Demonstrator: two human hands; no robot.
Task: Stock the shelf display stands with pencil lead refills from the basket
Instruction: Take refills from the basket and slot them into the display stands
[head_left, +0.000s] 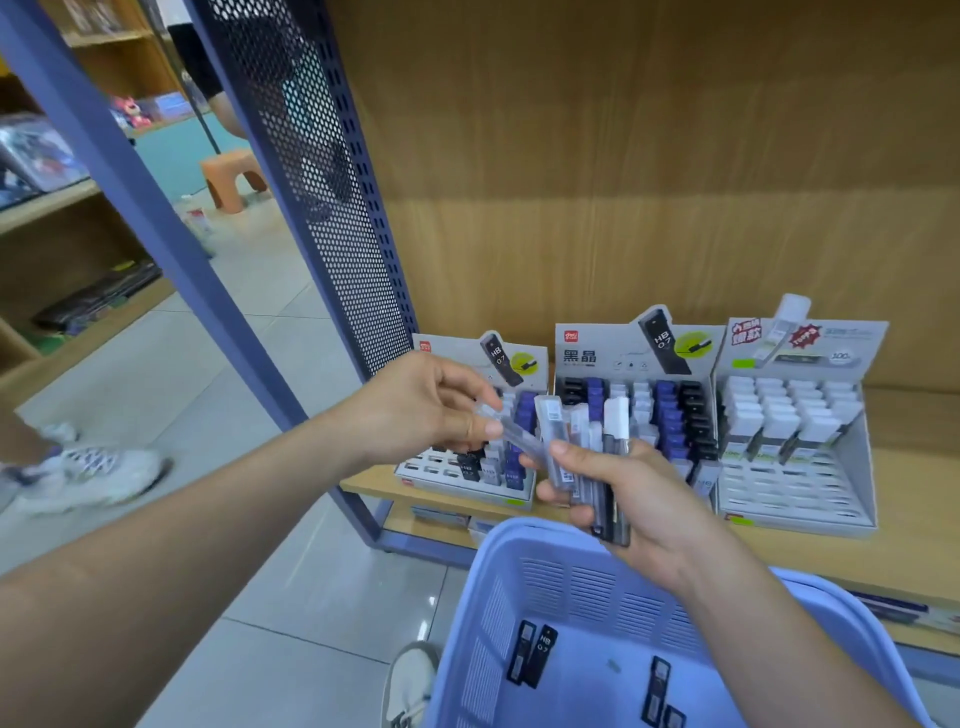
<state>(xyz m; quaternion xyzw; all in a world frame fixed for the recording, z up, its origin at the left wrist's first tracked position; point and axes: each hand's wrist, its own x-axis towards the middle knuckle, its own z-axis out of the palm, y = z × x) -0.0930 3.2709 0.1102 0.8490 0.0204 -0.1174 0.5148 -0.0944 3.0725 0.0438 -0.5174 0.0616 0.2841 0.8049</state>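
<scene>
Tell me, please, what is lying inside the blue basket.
Two black refill cases lie side by side on the basket's floor, and two more lie nearer the picture's bottom edge. The right forearm covers the basket's right side, so anything under it is hidden.

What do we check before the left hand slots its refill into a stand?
1. Left hand pinches one clear refill: ok.
2. Right hand grips the spare bundle securely: ok.
3. Left stand has free front slots: ok.
4. Right stand has free front rows: ok.
5. Which stand the clear refill belongs in: cannot tell, its label is blurred.
6. Basket holds more black refills: ok.
</scene>
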